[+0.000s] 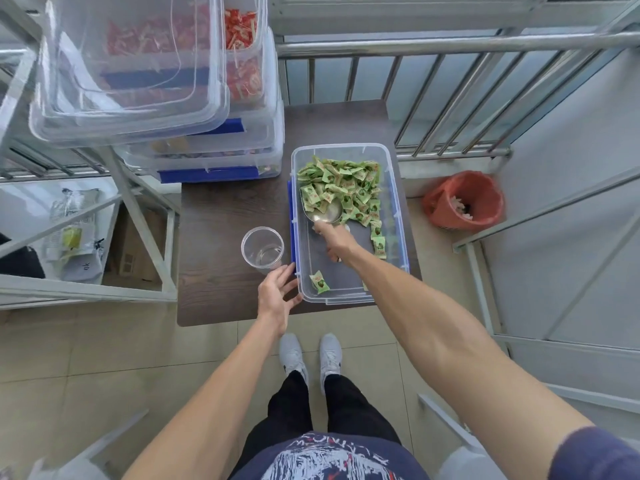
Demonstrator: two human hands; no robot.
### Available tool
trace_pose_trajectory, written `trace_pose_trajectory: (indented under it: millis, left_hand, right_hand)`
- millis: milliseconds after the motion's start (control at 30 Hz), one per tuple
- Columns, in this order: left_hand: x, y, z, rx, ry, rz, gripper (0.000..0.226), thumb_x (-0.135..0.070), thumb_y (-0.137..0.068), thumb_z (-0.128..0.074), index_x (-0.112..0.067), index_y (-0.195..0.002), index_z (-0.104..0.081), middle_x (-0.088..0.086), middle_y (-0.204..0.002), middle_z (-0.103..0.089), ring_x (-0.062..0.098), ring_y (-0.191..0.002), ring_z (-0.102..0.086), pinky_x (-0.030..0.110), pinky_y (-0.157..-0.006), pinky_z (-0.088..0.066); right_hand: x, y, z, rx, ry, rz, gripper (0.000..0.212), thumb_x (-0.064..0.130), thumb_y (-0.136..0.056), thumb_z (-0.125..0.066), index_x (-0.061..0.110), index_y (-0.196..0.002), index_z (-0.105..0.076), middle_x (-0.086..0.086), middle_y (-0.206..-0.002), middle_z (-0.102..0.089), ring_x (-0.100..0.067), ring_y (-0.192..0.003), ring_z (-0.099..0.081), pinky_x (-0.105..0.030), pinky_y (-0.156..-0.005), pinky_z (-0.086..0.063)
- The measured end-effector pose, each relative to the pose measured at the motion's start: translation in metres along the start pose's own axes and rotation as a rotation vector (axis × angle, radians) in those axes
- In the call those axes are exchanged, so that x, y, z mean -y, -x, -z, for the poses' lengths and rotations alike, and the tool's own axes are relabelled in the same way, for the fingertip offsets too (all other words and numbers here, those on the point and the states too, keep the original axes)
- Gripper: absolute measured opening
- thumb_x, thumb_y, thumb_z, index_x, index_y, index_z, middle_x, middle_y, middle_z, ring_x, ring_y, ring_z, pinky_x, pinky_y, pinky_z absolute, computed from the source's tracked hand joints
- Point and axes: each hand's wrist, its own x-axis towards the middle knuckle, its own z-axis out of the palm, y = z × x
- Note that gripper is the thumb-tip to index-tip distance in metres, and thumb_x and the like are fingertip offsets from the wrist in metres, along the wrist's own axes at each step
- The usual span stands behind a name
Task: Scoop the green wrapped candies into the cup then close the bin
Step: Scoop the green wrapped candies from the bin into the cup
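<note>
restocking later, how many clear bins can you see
3: the open bin with green candies on the table, one stacked bin left of it, one on the shelf. The stack may hide more.

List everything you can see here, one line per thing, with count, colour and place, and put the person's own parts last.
bin: one, clear with blue latch, open on the table, right side
green candies: many, green wrapped, heaped at the bin's far end, a few strays nearer
scoop: one, metal, in the bin at the heap's edge, a few candies in it
cup: one, clear, empty, upright left of the bin
table: one, dark wood
stacked bins: several, clear with blue latches, far left, some hold red candies
waste basket: one, red, on the floor right
left hand: open, at the bin's near left corner
right hand: grips the scoop's handle
shoes: two, grey
</note>
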Motion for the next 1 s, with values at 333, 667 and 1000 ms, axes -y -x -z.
trace_pose_trajectory:
  millis: [333,667,1000]
  left_hand:
    - [-0.016,0.006,0.024,-0.004,-0.045,0.094,0.038,-0.019,-0.101,-0.035,0.006,-0.124,-0.052,0.022,-0.126,-0.065,0.038,-0.111,-0.064,0.051,-0.087,-0.056]
    - [-0.065,0.008,0.037,-0.146,0.222,-0.145,0.054,-0.028,-0.102,-0.035,-0.002,-0.150,-0.037,0.013,-0.151,-0.048,0.027,-0.140,-0.045,0.039,-0.113,-0.036]
    - [-0.080,0.012,0.023,-0.008,0.282,-0.234,0.057,-0.034,-0.103,-0.028,-0.006,-0.153,-0.032,0.009,-0.150,-0.050,0.021,-0.143,-0.041,0.035,-0.121,-0.024]
  right_hand:
    - [-0.017,0.045,0.043,-0.006,0.099,0.137,0.043,0.055,-0.070,-0.054,0.014,-0.074,-0.041,0.000,-0.051,-0.035,-0.018,-0.046,-0.031,-0.031,-0.050,-0.027]
    - [-0.004,0.091,0.064,0.148,0.251,0.262,0.028,0.030,-0.089,-0.055,0.021,-0.074,-0.033,0.003,-0.059,-0.032,-0.015,-0.050,-0.025,-0.026,-0.046,-0.024]
    - [0.020,0.123,0.046,0.311,0.493,0.200,0.028,0.032,-0.082,-0.057,0.020,-0.068,-0.036,0.001,-0.057,-0.035,-0.016,-0.049,-0.026,-0.026,-0.046,-0.024]
